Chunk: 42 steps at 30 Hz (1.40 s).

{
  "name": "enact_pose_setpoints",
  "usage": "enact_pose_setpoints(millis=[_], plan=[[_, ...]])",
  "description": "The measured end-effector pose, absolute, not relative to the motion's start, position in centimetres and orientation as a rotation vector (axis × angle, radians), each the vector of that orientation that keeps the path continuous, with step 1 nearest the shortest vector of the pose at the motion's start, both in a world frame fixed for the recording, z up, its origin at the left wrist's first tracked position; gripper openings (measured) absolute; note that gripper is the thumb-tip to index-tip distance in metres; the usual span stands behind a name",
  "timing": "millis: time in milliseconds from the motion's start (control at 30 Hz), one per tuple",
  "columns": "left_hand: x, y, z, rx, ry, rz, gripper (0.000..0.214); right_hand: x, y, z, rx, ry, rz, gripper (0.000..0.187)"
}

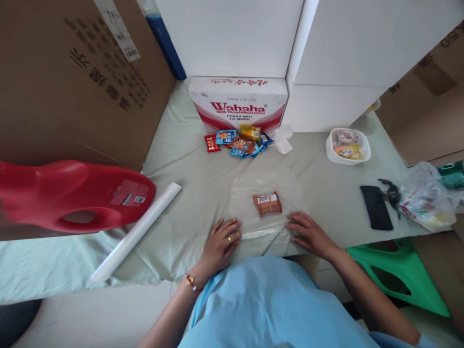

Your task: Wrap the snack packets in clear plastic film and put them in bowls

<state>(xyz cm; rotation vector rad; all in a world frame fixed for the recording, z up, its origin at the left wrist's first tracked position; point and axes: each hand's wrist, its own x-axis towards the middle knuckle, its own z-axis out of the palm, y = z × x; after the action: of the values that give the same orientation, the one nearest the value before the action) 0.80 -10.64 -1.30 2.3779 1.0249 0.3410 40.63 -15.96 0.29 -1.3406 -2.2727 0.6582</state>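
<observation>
A clear plastic bag (244, 193) lies flat on the cloth-covered table in front of me. On top of it, or inside it, I cannot tell which, rests a small brown wrapped snack (268, 205) with a white label. My left hand (222, 241), with a ring on one finger, lies by the bag's near left corner, fingers stretched out. At the near right corner is my right hand (310, 234), its fingers apart and touching the bag's edge. Neither hand touches the brown snack.
Behind the bag, several snack packets (242, 142) are heaped before a Wahaha carton (239, 104). A white tub (348, 147) holds wrapped snacks. To the right lie a black phone (376, 208) and a plastic bag (422, 195); to the left, a white roll (137, 232) and a red jug (79, 193).
</observation>
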Motion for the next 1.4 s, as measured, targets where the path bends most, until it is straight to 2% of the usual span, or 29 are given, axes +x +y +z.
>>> enact_pose_setpoints(millis=[67,233,400,467,533,633,767,900,967,1067,1167,1233,1333,1400], plan=[[1.2,-10.0,-1.1,2.308,1.044,0.421,0.030,40.4,-16.2,-0.2,-1.359,-2.217,0.599,0.023],[2.1,-6.5,1.3,2.060,1.142,0.557,0.030,40.4,-13.1,2.3,-1.393,-2.145,0.778,0.030],[3.8,-1.2,2.2,2.000,1.347,0.430,0.030,41.7,-7.4,3.3,-1.557,-1.968,0.905,0.035],[4.7,0.3,1.8,2.003,1.424,0.434,0.027,42.0,-5.8,3.3,-1.708,-1.880,0.748,0.035],[5.4,1.1,1.3,1.999,1.494,0.468,0.026,41.6,-5.3,4.0,-1.825,-1.819,0.436,0.032],[5.8,1.2,0.9,1.969,1.639,0.556,0.025,39.5,-6.7,5.8,-1.711,-1.829,0.151,0.028],[5.7,-0.7,1.6,1.910,1.917,0.804,0.033,35.0,-9.1,6.0,-1.379,-2.097,0.324,0.028],[6.9,-4.8,3.0,2.146,1.913,1.165,0.024,32.6,-9.1,3.2,-1.471,-2.218,0.481,0.035],[8.2,-6.8,3.3,2.397,1.638,1.102,0.024,32.6,-8.7,2.2,-1.520,-2.204,0.514,0.035],[10.6,-8.0,3.0,2.594,1.336,0.754,0.039,33.5,-7.7,2.2,-1.514,-2.222,0.583,0.034],[12.7,-7.3,2.3,2.574,1.309,0.398,0.045,34.8,-5.6,3.0,-1.594,-2.263,0.621,0.031],[13.5,-6.7,1.9,2.557,1.309,0.271,0.044,35.4,-3.3,3.3,-1.720,-2.213,0.505,0.034],[13.9,-6.4,1.8,2.559,1.340,0.216,0.041,35.7,0.4,3.0,-1.922,-2.093,0.328,0.050],[13.8,-6.5,2.0,2.567,1.352,0.200,0.040,35.5,2.6,2.8,-2.044,-2.082,0.379,0.062]])
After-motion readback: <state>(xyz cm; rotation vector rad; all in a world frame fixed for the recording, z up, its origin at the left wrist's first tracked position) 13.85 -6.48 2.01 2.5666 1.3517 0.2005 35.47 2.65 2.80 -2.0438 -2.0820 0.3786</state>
